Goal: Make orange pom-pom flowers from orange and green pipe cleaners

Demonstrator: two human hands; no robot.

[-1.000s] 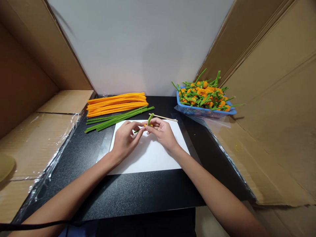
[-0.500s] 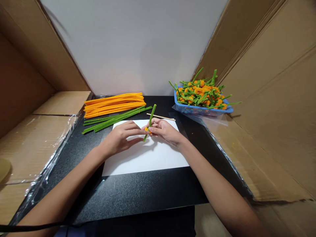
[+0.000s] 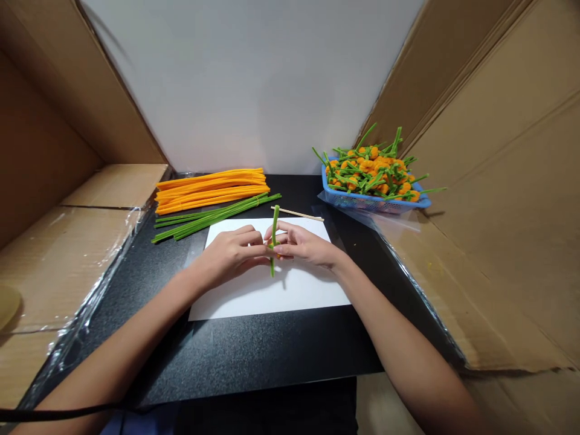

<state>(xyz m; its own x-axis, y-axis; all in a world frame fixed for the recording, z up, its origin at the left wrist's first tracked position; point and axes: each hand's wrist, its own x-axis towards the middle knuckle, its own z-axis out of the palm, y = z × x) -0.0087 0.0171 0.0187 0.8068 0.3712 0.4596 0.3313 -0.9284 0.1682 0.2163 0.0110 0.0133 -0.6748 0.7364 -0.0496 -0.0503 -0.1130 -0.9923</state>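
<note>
Over a white sheet of paper [image 3: 272, 296], both hands meet at a small orange pipe-cleaner pumpkin with a green pipe cleaner [image 3: 275, 225] through it. The green ends stick out, the longer one away from me and the shorter one towards me. My right hand [image 3: 308, 246] pinches the orange part between thumb and fingers, hiding most of it. From the other side, the fingertips of my left hand [image 3: 233, 252] are closed on the piece near where the green crosses the orange.
Orange pipe cleaners [image 3: 211, 190] lie in a bundle at the back left, with green pipe cleaners [image 3: 212, 219] in front. A thin wooden stick [image 3: 299, 214] rests behind the paper. At the back right, a blue basket [image 3: 376, 202] is heaped with similar orange-and-green pieces. Cardboard walls [image 3: 507, 181] flank the black table [image 3: 272, 356].
The piece has come slightly towards me, and its green pipe cleaner has turned from slanting to nearly upright in view. My left fingers have closed in on it. The view has shifted slightly.
</note>
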